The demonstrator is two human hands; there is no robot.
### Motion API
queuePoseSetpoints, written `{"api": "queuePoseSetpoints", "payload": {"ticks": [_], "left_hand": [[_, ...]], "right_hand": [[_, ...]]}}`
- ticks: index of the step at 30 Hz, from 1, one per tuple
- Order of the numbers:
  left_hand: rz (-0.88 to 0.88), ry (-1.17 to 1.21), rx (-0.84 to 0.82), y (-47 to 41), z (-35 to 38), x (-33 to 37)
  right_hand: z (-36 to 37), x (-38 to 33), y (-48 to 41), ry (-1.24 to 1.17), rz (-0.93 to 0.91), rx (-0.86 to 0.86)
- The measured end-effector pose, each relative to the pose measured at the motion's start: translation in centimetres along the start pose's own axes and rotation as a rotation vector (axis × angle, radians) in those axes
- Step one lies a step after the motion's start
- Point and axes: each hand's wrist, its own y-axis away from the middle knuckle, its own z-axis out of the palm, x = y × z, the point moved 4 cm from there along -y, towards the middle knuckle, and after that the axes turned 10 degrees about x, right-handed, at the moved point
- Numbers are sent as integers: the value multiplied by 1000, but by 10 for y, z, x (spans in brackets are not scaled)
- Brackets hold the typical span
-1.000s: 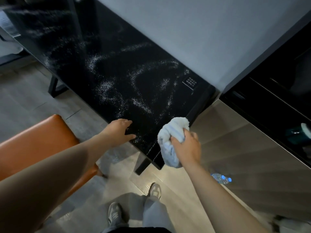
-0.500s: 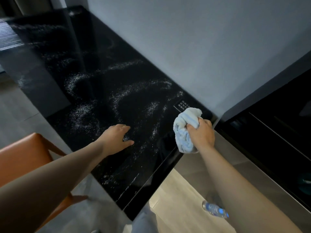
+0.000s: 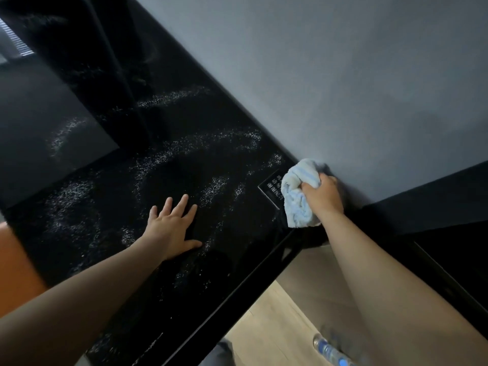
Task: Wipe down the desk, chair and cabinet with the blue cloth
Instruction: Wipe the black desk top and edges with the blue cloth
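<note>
The desk (image 3: 111, 202) is a glossy black slab with white speckled veins, running from top left to bottom right along a grey wall. My right hand (image 3: 323, 198) grips a bunched pale blue cloth (image 3: 297, 196) and presses it on the desk's far right corner, against the wall, beside a small white-lettered label (image 3: 272, 188). My left hand (image 3: 173, 228) lies flat on the desktop with fingers spread, left of the cloth. An orange chair (image 3: 15, 262) shows at the left edge. A dark cabinet (image 3: 449, 249) stands right of the desk.
The grey wall (image 3: 343, 75) borders the desk's far side. Light wooden floor (image 3: 264, 334) shows below the desk's right end. A clear plastic bottle with a blue cap (image 3: 330, 352) lies on the floor near the bottom right.
My right hand carried the cloth from the desk's near edge up to its far right corner by the wall. My left hand slid further onto the desktop and spread flat.
</note>
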Motion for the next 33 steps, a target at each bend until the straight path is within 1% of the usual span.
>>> {"api": "queuePoseSetpoints", "payload": {"ticks": [8, 11, 19, 26, 30, 33], "left_hand": [[13, -2, 14, -9, 3, -4], [17, 24, 15, -8, 4, -4], [39, 6, 31, -7, 3, -6], [57, -2, 48, -7, 1, -8], [75, 52, 45, -4, -6, -12], [111, 85, 76, 10, -8, -16]], "right_hand": [[27, -1, -8, 207, -16, -49], [32, -4, 3, 246, -65, -59], [28, -12, 47, 205, -177, -61], [40, -9, 81, 151, -165, -92], [42, -10, 98, 156, -177, -91], [50, -12, 114, 169, -198, -121]]}}
